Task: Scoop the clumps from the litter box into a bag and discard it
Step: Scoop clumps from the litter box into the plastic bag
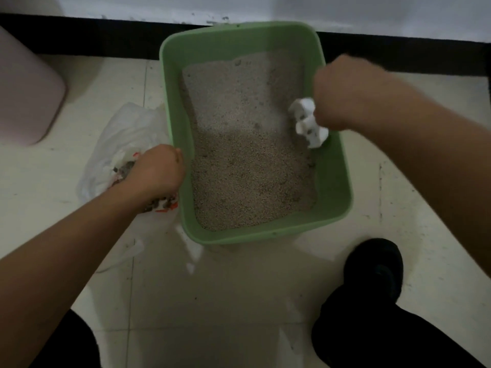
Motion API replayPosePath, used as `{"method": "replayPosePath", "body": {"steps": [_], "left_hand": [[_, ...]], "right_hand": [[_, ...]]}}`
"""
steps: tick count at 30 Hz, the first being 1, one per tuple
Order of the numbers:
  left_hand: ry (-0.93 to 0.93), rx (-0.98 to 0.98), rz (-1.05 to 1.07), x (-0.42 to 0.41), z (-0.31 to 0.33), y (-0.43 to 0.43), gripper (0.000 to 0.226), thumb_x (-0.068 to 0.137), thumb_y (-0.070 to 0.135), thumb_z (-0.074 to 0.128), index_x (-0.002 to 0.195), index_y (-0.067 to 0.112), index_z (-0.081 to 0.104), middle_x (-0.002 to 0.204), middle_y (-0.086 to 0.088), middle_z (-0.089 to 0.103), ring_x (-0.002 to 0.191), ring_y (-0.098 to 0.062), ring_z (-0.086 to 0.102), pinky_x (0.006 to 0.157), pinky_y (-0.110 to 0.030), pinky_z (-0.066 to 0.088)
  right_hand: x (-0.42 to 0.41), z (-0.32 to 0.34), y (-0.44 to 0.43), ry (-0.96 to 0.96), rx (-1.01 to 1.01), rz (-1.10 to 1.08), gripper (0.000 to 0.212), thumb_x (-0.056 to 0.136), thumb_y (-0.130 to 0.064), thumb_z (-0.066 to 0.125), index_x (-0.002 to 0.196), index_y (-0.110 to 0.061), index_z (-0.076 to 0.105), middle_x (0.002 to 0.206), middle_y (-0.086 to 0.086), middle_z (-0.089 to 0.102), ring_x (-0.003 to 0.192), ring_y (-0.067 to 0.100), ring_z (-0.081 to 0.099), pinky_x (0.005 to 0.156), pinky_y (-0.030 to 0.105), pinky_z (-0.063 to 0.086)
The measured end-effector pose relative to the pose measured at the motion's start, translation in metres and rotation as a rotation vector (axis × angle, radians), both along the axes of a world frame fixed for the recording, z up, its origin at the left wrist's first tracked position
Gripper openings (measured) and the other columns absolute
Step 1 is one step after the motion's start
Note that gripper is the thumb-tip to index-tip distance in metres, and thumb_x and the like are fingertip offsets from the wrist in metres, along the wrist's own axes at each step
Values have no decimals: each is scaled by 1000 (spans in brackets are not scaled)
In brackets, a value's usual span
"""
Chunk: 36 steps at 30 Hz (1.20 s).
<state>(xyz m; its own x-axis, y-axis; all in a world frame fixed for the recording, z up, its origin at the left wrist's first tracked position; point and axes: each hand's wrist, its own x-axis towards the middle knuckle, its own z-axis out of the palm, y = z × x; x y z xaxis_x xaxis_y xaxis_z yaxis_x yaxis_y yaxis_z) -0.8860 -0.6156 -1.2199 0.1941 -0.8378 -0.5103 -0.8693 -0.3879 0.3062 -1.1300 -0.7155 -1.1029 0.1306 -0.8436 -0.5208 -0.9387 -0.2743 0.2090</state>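
Observation:
A green litter box stands on the tiled floor against the wall, filled with pale grainy litter. My right hand is closed around a white scoop, whose slotted head points down over the litter at the box's right side. My left hand grips the rim of a clear plastic bag just left of the box. Dark clumps and orange print show inside the bag. Part of the bag is hidden under my left forearm.
A pink bin stands at the far left. A black baseboard runs along the wall behind the box. My black shoe and dark trouser legs sit at the bottom. Small white scraps lie by the box's near corner.

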Motion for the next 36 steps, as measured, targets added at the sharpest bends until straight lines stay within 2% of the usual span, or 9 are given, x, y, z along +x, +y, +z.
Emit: {"method": "replayPosePath", "body": {"steps": [2, 4, 5, 8, 11, 18, 25, 30, 36], "left_hand": [[27, -1, 23, 2, 0, 0, 38, 104, 15, 32, 81, -5, 55, 83, -20, 51, 77, -30, 49, 74, -35, 41], [40, -6, 34, 3, -1, 1, 38, 104, 15, 32, 83, -7, 55, 85, -22, 53, 77, -31, 49, 73, -35, 41], [30, -9, 31, 3, -2, 2, 40, 105, 17, 31, 84, -8, 55, 84, -22, 52, 77, -31, 49, 72, -35, 40], [-19, -39, 3, 0, -2, 3, 43, 106, 22, 29, 82, -4, 53, 82, -20, 49, 75, -31, 47, 71, -33, 36], [-21, -59, -4, -1, -3, 4, 42, 106, 24, 28, 81, -1, 50, 82, -19, 47, 76, -30, 45, 71, -33, 33], [8, -63, -4, -1, 0, 4, 44, 106, 24, 28, 77, 0, 49, 78, -19, 48, 75, -32, 47, 70, -34, 35], [7, -67, 13, -2, -1, 4, 43, 106, 26, 28, 81, -1, 49, 82, -19, 49, 77, -32, 48, 71, -35, 37], [30, -68, -7, 2, -5, 5, 42, 106, 26, 26, 80, 2, 47, 77, -14, 45, 75, -30, 45, 70, -33, 34], [55, -68, 9, 2, -4, 7, 39, 106, 27, 26, 86, 1, 48, 86, -17, 47, 80, -30, 46, 71, -32, 32]], "right_hand": [[2, -8, 7, 91, 101, 75, 26, 89, -13, 66, 68, -6, 52, 66, 8, 52, 57, 20, 49, 66, 37, 52], [1, -8, 10, 146, 231, 103, 17, 91, -19, 67, 76, -10, 66, 61, 2, 56, 54, 14, 49, 63, 31, 49], [-2, -6, 10, 135, 302, 72, 22, 93, -24, 64, 76, -11, 70, 58, -1, 59, 52, 13, 50, 60, 28, 47], [-17, -2, 6, -3, 439, -67, 37, 95, -32, 60, 70, -8, 73, 54, -1, 62, 50, 16, 50, 55, 27, 44], [-32, -11, 6, -203, 493, -234, 38, 93, -31, 64, 69, -1, 69, 51, 2, 51, 46, 16, 40, 50, 27, 35], [-37, -22, 6, -498, 438, -405, 36, 89, -33, 69, 80, 1, 73, 65, 11, 58, 54, 18, 43, 55, 29, 35], [-18, -19, 0, -775, 301, -460, 19, 94, -29, 63, 98, -13, 72, 65, 0, 70, 51, 9, 49, 52, 26, 41], [-16, 1, -10, -431, 167, -143, 21, 96, -34, 58, 95, -17, 71, 71, -2, 69, 55, 12, 53, 51, 25, 40], [-17, -6, -20, -217, 181, -80, 31, 98, -38, 55, 95, -14, 74, 74, 2, 71, 60, 16, 60, 58, 29, 50]]}}
